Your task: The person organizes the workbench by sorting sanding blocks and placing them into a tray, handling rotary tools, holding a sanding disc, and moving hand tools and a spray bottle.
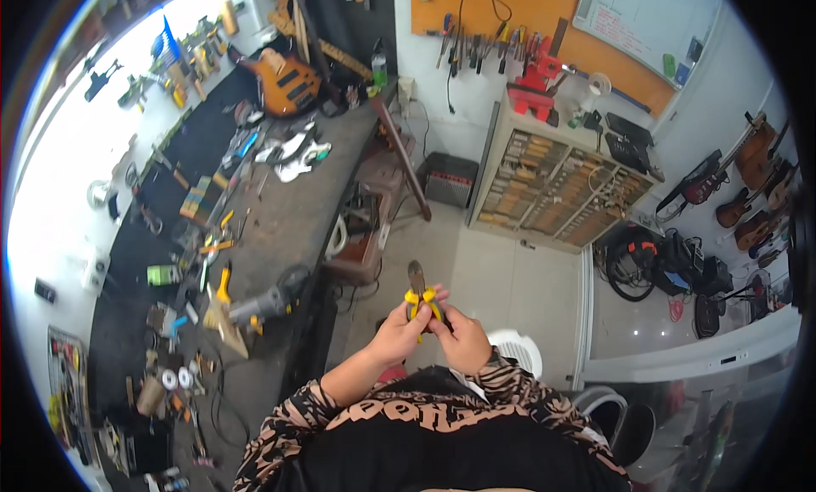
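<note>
A pair of pliers with a dark metal head and yellow grips is held upright in front of my chest at the lower middle of the view. My left hand is closed on the left side of the yellow grips, its thumb lying over them. My right hand is closed round the right grip, beside my left. The lower ends of the grips are partly hidden by my fingers.
A dark workbench on the left holds scattered tools, a grey power tool and an orange guitar. A drawer cabinet with a red vise stands ahead. A white stool is near my right side. Guitars hang at right.
</note>
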Available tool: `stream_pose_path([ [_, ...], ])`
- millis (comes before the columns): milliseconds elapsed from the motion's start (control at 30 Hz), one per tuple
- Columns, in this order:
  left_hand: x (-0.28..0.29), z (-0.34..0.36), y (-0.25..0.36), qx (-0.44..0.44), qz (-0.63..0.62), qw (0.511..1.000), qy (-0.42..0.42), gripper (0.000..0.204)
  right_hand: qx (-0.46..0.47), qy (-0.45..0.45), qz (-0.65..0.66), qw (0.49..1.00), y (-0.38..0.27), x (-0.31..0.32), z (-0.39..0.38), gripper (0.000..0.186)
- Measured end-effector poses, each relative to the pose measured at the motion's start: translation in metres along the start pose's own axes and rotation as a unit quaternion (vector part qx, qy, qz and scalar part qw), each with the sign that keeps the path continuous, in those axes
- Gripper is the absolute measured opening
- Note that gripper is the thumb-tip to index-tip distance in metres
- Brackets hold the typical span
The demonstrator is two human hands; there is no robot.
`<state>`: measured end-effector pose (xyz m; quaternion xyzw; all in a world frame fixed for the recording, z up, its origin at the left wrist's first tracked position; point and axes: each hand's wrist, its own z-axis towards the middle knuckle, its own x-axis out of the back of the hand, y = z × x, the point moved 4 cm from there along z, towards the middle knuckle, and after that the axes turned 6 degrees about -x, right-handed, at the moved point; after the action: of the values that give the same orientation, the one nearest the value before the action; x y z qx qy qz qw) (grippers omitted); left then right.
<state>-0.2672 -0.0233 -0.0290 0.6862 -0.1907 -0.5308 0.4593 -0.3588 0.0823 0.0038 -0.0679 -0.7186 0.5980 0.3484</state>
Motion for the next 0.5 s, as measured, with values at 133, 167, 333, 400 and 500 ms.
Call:
stream_pose_path([
  [133,0.041,0.077,0.017,-0.005,0.082,0.995,-0.060,0.053,0.013,-0.049,0.033,0.998,0.012,0.014,0.083,0.038],
  [167,0.043,0.102,0.018,0.004,0.059,0.996,-0.070,0.051,0.008,-0.009,0.013,1.000,0.012,0.006,0.103,0.037],
  [333,0.082,0.212,0.046,-0.021,0.100,0.990,-0.097,0.045,-0.022,-0.030,-0.041,0.998,0.013,0.015,0.223,0.040],
  [400,0.101,0.244,0.060,0.017,0.112,0.989,-0.098,0.045,0.000,-0.065,-0.068,0.996,0.009,0.018,0.263,0.049],
  [500,0.125,0.285,0.073,0.064,0.089,0.992,-0.054,0.046,0.006,-0.096,-0.055,0.994,-0.007,0.015,0.314,0.061],
])
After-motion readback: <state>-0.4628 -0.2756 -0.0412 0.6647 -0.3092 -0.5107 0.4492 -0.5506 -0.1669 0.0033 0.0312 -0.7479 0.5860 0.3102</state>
